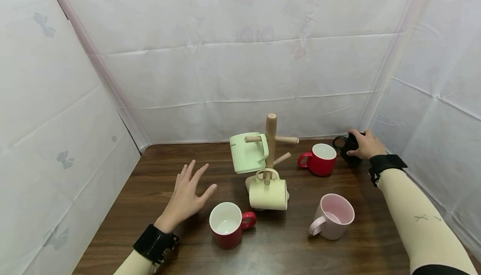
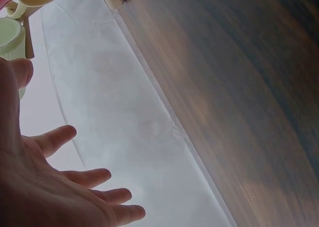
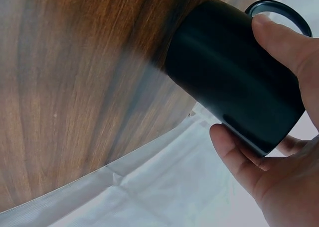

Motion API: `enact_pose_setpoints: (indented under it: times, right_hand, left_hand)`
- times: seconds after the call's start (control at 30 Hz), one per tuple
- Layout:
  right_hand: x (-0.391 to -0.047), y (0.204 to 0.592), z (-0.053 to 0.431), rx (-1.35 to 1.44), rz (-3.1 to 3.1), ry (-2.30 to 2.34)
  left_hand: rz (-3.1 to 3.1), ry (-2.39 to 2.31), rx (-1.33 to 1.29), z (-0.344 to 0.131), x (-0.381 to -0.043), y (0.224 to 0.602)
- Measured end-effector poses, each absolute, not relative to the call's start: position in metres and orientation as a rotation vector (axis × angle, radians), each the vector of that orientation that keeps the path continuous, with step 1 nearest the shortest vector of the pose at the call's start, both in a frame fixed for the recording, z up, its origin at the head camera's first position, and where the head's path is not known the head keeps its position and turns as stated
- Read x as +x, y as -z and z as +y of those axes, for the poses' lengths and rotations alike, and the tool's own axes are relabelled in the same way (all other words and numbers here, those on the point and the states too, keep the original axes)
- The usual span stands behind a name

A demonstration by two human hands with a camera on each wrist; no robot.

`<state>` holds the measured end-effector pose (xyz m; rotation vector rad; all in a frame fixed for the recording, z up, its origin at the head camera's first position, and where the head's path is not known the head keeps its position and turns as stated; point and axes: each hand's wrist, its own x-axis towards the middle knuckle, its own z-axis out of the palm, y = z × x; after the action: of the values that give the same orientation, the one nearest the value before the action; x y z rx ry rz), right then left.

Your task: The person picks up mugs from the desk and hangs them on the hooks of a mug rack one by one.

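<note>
At the far right, my right hand [image 1: 368, 145] grips a black mug [image 1: 350, 146] around its upper body, thumb on one side and fingers on the other. The right wrist view shows this black mug [image 3: 224, 72] with its handle beside the thumb; whether its base touches the table I cannot tell. My left hand [image 1: 184, 199] hovers with spread fingers and holds nothing. Nearest to it stands a dark red mug [image 1: 228, 238], white inside. A wooden mug tree [image 1: 271, 131] bears a light green ribbed mug [image 1: 246, 154] and, lower down, a pale yellow mug [image 1: 268, 196].
A bright red mug [image 1: 320, 167] stands just left of the black one, handle to the left. Nearer the front is a pink mug [image 1: 332, 226]. Bare pegs jut from the tree's right side. White curtains [image 1: 225, 74] border the brown wooden table [image 1: 180, 258].
</note>
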<state>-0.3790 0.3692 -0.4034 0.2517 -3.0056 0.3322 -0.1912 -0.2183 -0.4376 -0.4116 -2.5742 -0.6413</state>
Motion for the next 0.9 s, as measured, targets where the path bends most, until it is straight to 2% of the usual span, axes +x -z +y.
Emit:
enact_pose_setpoints:
  times: [0.57, 0.9]
  right_hand:
    - [-0.358, 0.400, 0.381, 0.284, -2.868, -0.360]
    - [-0.340, 0.376, 0.376, 0.326, -2.639, -0.490]
  left_hand:
    - [-2.462, 0.716, -0.447, -0.218, -0.195, 0.430]
    - [-2.334, 0.864, -0.529, -0.210, -0.192, 0.417]
